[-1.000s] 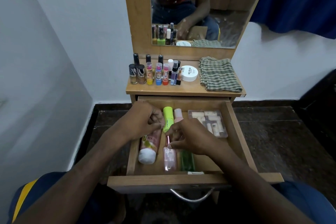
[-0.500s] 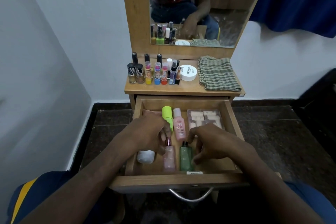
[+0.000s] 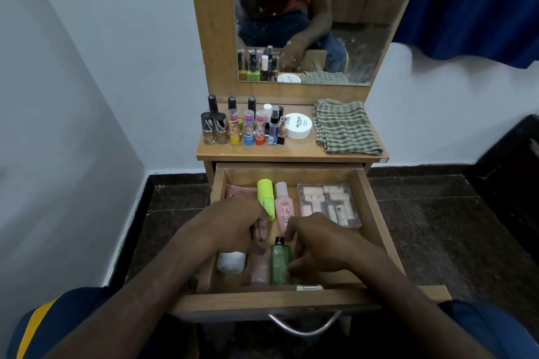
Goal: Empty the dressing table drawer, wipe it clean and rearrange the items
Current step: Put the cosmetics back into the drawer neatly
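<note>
on the table [image 3: 291, 151], a white jar [image 3: 298, 125] reads "nail polish". in the drawer [image 3: 376, 227], the left hand [image 3: 230, 227] curls over a pink bottle [image 3: 259, 268], grip unclear. the right hand [image 3: 326, 245] pinches a green bottle [image 3: 279, 262].

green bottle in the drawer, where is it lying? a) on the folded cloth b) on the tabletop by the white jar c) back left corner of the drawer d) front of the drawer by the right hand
d: the green bottle lies at the front of the drawer, cap pointing toward the back, with the right hand against its side.
</note>
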Action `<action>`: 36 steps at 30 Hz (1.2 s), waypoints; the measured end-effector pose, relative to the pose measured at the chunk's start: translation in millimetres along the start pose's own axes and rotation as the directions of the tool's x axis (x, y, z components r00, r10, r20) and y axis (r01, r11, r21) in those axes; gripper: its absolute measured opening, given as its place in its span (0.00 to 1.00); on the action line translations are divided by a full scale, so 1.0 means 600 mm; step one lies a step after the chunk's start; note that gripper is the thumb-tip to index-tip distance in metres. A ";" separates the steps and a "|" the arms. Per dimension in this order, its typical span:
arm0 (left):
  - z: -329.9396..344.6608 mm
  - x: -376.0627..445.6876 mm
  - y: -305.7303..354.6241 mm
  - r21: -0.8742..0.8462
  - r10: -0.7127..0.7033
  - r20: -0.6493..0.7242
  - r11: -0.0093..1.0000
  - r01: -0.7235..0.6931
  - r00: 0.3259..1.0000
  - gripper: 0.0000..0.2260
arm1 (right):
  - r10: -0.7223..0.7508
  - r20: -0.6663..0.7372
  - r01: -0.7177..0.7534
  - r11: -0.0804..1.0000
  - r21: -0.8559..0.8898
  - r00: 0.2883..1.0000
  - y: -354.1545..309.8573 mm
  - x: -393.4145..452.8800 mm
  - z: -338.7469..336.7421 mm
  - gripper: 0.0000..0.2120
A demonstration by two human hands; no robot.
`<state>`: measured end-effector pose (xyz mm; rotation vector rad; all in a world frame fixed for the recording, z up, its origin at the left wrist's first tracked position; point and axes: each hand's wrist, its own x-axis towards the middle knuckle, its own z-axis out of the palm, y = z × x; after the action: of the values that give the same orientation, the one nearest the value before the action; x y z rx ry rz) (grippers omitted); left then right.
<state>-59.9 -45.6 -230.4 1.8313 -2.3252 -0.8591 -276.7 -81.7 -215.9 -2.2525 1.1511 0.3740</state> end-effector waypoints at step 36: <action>-0.271 0.038 -0.105 -0.157 -0.208 -0.757 0.978 0.136 0.619 0.06 | -0.445 -0.514 0.360 0.896 -0.262 0.734 -0.151 0.195 -0.317 0.08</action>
<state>50.1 -137.8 -128.7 1.8773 -1.5473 -0.0832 -137.2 -231.0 -88.1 -2.7578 0.8576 -0.4372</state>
